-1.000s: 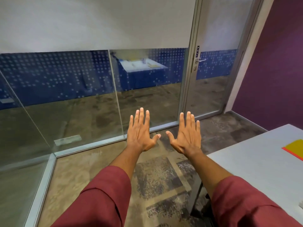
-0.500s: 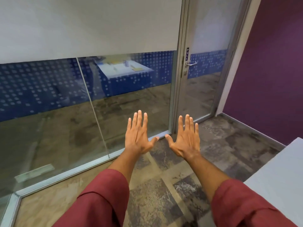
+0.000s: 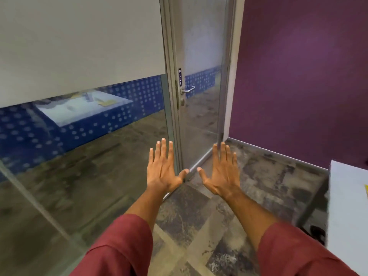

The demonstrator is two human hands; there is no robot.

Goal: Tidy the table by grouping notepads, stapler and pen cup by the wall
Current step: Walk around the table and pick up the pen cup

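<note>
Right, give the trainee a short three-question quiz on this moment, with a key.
1. True or false: the left hand holds a notepad.
2. What word is printed on the sign above the door handle?
3. Where does the white table show? A) at the left edge B) at the right edge C) directly under the right hand

Key:
1. False: both hands are spread flat with straight fingers and hold nothing.
2. PULL.
3. B: only its corner shows at the right edge, with a sliver of something yellow on it.
</note>
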